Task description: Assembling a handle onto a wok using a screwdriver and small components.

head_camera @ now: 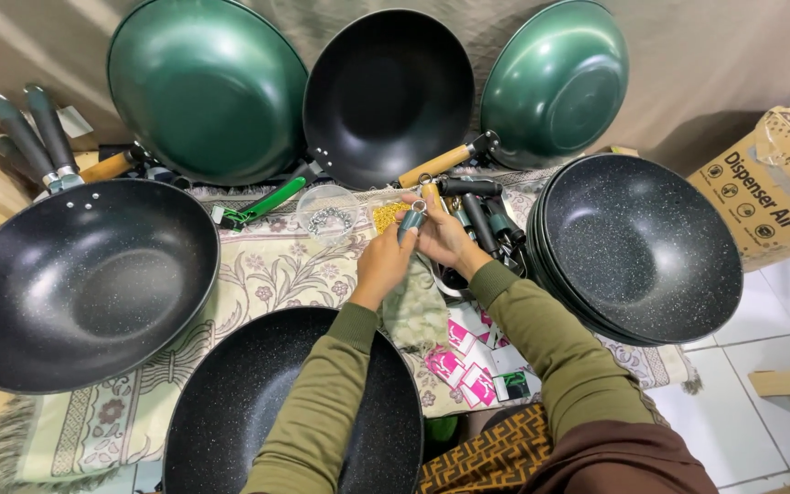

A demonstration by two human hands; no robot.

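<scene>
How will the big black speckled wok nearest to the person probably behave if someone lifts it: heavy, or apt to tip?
The black speckled wok looks wide and deep, so it is probably fairly heavy. No handle shows on it, so lifting likely means gripping the rim, which may feel slippery. Its rounded bowl suggests it could rock on the soft patterned mat when pushed.

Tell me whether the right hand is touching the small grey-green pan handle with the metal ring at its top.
Touching. The head view shows the right hand and left hand both closed around the small grey-green handle, fingers on it with no gap.
</scene>
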